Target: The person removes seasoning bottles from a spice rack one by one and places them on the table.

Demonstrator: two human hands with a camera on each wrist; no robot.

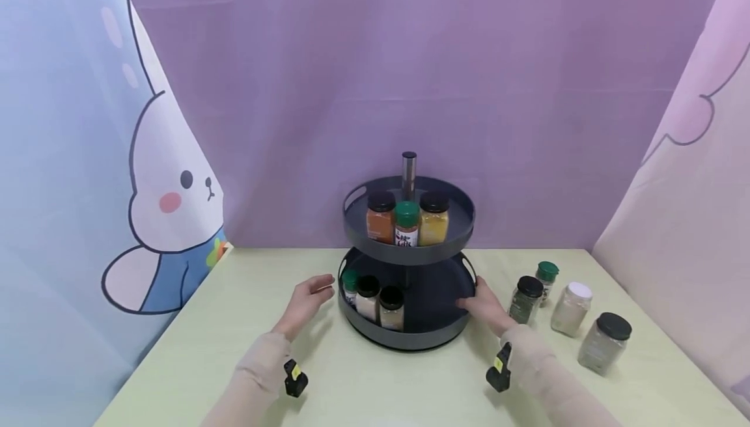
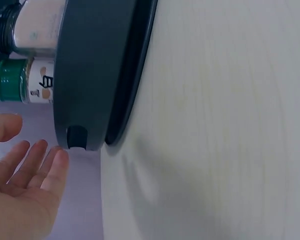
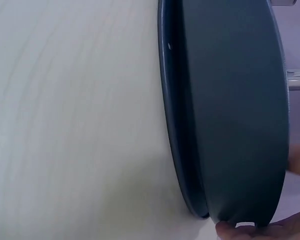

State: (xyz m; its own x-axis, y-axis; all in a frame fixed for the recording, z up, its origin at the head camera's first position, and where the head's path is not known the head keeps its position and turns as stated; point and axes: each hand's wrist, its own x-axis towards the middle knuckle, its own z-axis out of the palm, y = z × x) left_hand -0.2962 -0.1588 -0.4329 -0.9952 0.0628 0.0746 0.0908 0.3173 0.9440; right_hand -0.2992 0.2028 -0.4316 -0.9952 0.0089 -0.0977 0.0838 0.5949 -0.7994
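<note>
A dark grey two-tier spice turntable (image 1: 410,339) stands on the table in the head view. My right hand (image 1: 489,306) grips the rim of its lower tray at the right-hand cutout. In the right wrist view the thumb lies inside the tray wall (image 3: 237,115) and the fingers (image 3: 277,231) are at the cutout. My left hand (image 1: 306,302) is held just left of the lower tray, fingers spread and holding nothing. The left wrist view shows it beside a cutout and a green-capped spice bottle (image 2: 37,81). Two black-capped jars (image 1: 368,297) stand beside that bottle on the lower tray.
The upper tray (image 1: 408,256) carries an orange spice jar (image 1: 380,219), a green-capped bottle (image 1: 407,224) and a yellow spice jar (image 1: 434,220). Right of the turntable, several jars stand on the table, among them a white-capped jar (image 1: 571,310) and a black-capped jar (image 1: 605,344).
</note>
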